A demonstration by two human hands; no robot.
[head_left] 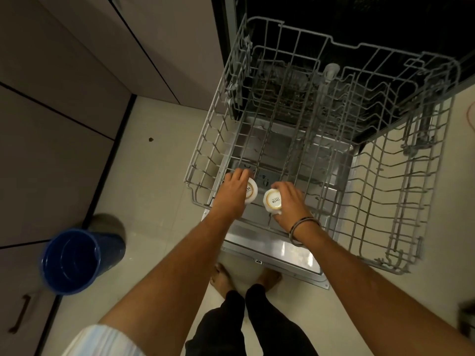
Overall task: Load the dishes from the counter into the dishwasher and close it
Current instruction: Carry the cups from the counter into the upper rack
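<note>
While the left hand curls over one upturned white cup and the right hand grips a second white cup, both cups sit base-up at the near left corner of the pulled-out grey wire rack. Below the rack lies the lowered dishwasher door; a blue bucket stands well apart on the tiled floor, beside the cabinets.

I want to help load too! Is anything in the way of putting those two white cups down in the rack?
Nothing visible blocks them. The left hand and right hand each hold a white cup upside down at the near-left corner of the pulled-out rack, and no other dishes show there.
</note>
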